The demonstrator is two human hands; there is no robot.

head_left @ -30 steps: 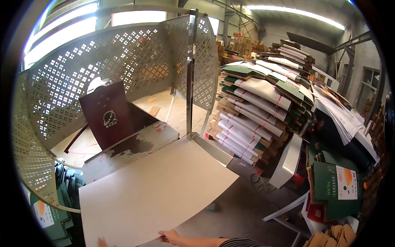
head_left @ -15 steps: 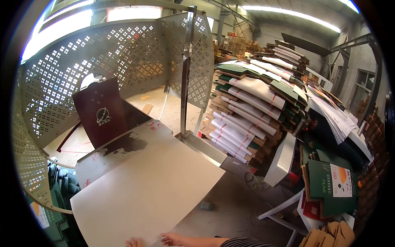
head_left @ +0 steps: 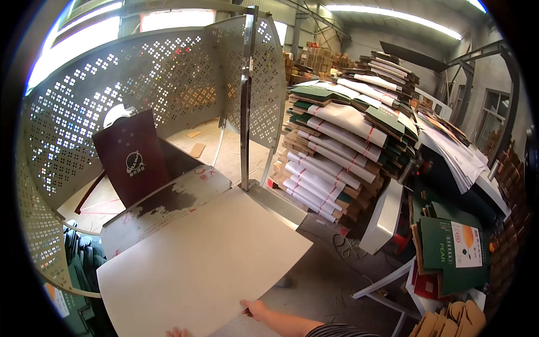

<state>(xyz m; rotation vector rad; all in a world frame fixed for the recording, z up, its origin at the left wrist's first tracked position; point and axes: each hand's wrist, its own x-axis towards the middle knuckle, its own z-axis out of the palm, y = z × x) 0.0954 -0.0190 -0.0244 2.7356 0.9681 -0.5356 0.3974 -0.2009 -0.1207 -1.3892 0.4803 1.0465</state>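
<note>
A large blank cream sheet of board [head_left: 191, 258] lies in front of me, its far part over a work surface [head_left: 135, 224] with a dark worn patch and red marks. My right hand [head_left: 254, 309] is closed on the sheet's right edge, the thumb and fingers pinching it. My left hand [head_left: 177, 332] shows only its fingertips at the lower edge of the view; they rest flat and apart on the sheet near its close edge. Beyond the worn surface stands a dark maroon panel [head_left: 132, 160] with a white emblem.
A perforated metal guard [head_left: 185, 84] and a steel post [head_left: 246, 101] enclose the far left. Tall stacks of folded cartons with white sheets [head_left: 342, 129] rise on the right. Green printed cartons [head_left: 449, 244] sit on a white frame [head_left: 387, 281], with brown cardboard pieces [head_left: 455, 320] below.
My right hand has moved right and away from me to the sheet's right edge. The sheet's right corner has shifted slightly right and nearer. My left hand has drawn lower, almost out of view.
</note>
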